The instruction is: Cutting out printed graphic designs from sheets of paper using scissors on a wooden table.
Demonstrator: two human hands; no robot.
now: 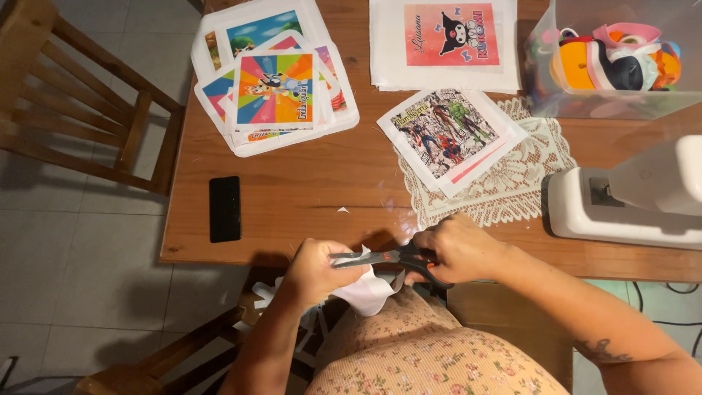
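Lap: floral dress [431, 366] nearest.
Left hand [316, 269]: fingers clamped on white fabric piece [369, 291], steadying it.
Right hand [457, 247]: fingers closed through scissors [380, 257], blades meeting fabric.
Table [292, 197]: printed sheets [274, 88].

Bare forearms — dark tattoo on right forearm [601, 351]; peach ribbed floral dress [424, 351].

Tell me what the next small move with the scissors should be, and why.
Probably close the scissors for another short snip: the right hand holds them, blades open against the white fabric piece that the left hand grips.
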